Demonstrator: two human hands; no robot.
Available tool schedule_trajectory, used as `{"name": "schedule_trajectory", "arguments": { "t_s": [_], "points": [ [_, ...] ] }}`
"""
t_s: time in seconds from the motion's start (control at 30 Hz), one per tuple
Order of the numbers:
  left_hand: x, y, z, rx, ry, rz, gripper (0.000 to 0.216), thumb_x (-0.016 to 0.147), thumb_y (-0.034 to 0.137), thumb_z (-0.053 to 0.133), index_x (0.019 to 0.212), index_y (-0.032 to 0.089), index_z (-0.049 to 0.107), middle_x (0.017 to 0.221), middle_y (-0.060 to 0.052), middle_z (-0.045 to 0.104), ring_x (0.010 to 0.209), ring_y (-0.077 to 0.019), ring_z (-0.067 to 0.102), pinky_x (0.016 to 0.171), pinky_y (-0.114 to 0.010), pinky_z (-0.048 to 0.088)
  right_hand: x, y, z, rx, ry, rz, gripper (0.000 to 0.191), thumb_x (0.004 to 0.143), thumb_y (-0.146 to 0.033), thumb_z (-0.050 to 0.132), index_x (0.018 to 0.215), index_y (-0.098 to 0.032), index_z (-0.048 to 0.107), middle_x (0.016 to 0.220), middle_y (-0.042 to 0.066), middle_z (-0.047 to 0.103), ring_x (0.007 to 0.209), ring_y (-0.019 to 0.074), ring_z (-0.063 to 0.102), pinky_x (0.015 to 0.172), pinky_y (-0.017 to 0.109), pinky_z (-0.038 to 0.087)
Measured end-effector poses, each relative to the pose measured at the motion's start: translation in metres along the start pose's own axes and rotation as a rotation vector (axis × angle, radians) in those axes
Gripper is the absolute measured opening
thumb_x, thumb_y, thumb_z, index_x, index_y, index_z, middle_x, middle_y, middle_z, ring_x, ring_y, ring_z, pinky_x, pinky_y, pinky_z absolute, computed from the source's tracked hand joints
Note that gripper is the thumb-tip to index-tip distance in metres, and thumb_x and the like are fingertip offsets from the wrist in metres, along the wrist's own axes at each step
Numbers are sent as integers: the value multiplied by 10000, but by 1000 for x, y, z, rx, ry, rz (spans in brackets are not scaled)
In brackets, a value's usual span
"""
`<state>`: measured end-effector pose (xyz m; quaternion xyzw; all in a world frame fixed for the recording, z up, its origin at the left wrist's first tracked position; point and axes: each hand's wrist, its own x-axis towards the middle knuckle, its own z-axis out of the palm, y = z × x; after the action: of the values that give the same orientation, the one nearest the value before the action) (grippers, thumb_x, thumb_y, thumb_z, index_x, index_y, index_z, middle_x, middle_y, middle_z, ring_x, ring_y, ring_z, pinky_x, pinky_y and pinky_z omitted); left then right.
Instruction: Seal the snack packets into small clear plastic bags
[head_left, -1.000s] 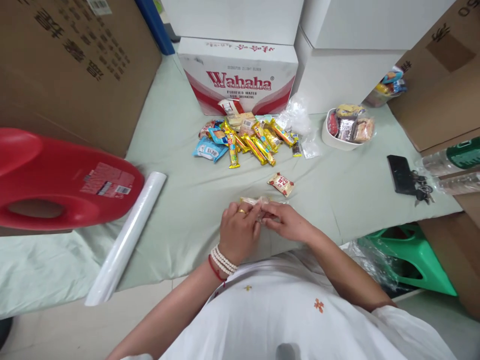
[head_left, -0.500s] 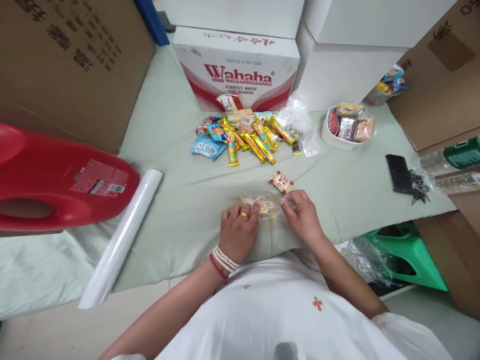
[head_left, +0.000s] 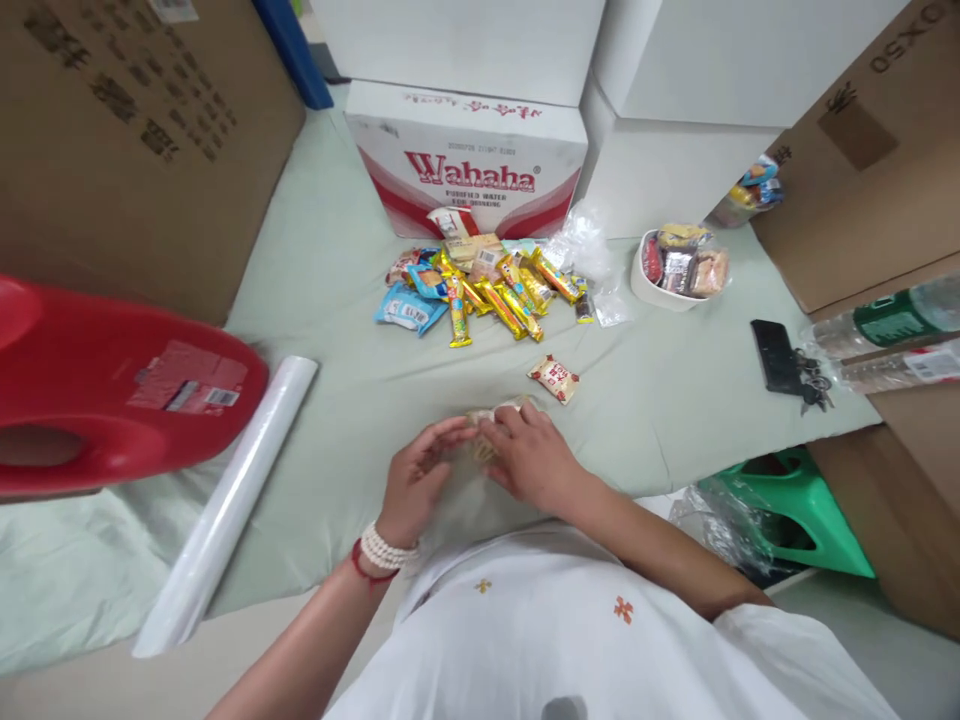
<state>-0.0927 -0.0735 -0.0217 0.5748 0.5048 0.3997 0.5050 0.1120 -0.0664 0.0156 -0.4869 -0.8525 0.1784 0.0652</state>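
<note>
A small snack packet in clear plastic [head_left: 484, 450], with something pale yellow inside, lies on the cloth in front of me. My right hand [head_left: 536, 458] covers much of it, fingers bent down over its top and right side. On its left, my left hand [head_left: 421, 474] reaches in with loosely stretched fingers, the thumb held apart and the fingertips by the packet's edge. Just beyond my right hand lies a cream and red wrapped snack [head_left: 554, 379]. Farther back, several yellow-wrapped bars [head_left: 501, 308] and blue packets [head_left: 410, 308] form a loose pile.
Behind the pile stands a Wahaha carton [head_left: 472, 165]. A white tub [head_left: 664, 293] of snacks is at right, near a black phone-like object [head_left: 776, 356] and keys [head_left: 816, 383]. On the left are a red jug [head_left: 142, 390] and a plastic film roll [head_left: 232, 500].
My left hand has lifted off the packet's top and shifted left, its fingers opening. My right hand has moved left onto the packet. The view has tilted slightly.
</note>
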Motion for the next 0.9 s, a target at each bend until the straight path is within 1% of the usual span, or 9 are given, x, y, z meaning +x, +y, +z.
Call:
{"name": "schedule_trajectory", "arguments": {
  "t_s": [0.07, 0.13, 0.3, 0.43, 0.53, 0.6, 0.7, 0.8, 0.9],
  "points": [
    [-1, -1, -5, -89, 65, -129, 447, 706, 184, 583, 1135, 187, 711, 1058, -71, 784, 1046, -261, 719, 984, -406, 551, -1, 2, 7, -54, -1, -3, 601, 911, -316, 718, 1468, -225, 514, 1387, 151, 577, 1178, 343, 467, 932, 476, 413],
    [0, 0, -6, -89, 116, -185, 367, 704, 224, 637, 1058, 187, 726, 1019, -63, 776, 1020, -259, 710, 977, -402, 548, 2, 6, 11, -71, 18, -10, 485, 973, -254, 619, 1449, -255, 528, 1371, 133, 595, 1203, 329, 462, 955, 486, 392],
    [8, 13, -2, -19, 180, -139, 384, 770, 394, 719, 1108, 213, 720, 1208, -83, 688, 1145, -266, 655, 999, -395, 556, 10, 23, -10, 98, 126, 52, 389, 1018, -176, 487, 1395, -233, 567, 1328, 120, 644, 1212, 279, 504, 1047, 480, 366],
    [19, 29, 17, -113, 19, -177, 630, 782, 512, 780, 1323, 232, 621, 1378, -118, 636, 1227, -287, 646, 966, -393, 588, 6, 35, -27, 616, 133, 102, 450, 980, -290, 605, 1414, -218, 510, 1330, 104, 659, 1178, 225, 596, 1034, 386, 452],
    [29, 38, 38, -176, -127, -243, 485, 834, 583, 725, 1114, 189, 684, 1120, -109, 753, 1001, -259, 716, 888, -385, 600, 1, 42, -19, 986, 132, 201, 379, 972, -373, 603, 1304, -209, 522, 1158, 66, 700, 978, 180, 660, 842, 298, 526],
    [35, 42, 47, -162, -152, -241, 463, 860, 598, 690, 1075, 188, 684, 1069, -95, 763, 967, -246, 719, 888, -384, 593, -4, 53, -16, 1064, 223, 278, 308, 975, -412, 572, 1199, -202, 551, 1032, 42, 700, 880, 168, 651, 774, 276, 521],
    [39, 42, 47, -70, -158, -217, 518, 858, 608, 683, 1190, 210, 683, 1188, -105, 741, 1087, -259, 705, 934, -390, 581, -12, 96, -41, 901, 504, 389, 300, 975, -439, 538, 1152, -204, 601, 1053, 50, 696, 929, 181, 648, 819, 288, 512],
    [32, 31, 31, 51, -133, -261, 516, 846, 660, 659, 1101, 218, 733, 1113, -98, 759, 1035, -263, 713, 898, -383, 586, -13, 175, -106, 570, 850, 595, 330, 1003, -425, 464, 1171, -184, 616, 1051, 61, 695, 922, 183, 638, 828, 296, 492],
    [19, 17, 11, 85, -62, -355, 577, 778, 741, 674, 985, 209, 755, 940, -80, 773, 880, -257, 720, 794, -368, 600, 2, 264, -175, 220, 1009, 828, 373, 1033, -312, 340, 1186, -101, 607, 1057, 106, 688, 907, 162, 597, 836, 304, 447]
  ]
}}
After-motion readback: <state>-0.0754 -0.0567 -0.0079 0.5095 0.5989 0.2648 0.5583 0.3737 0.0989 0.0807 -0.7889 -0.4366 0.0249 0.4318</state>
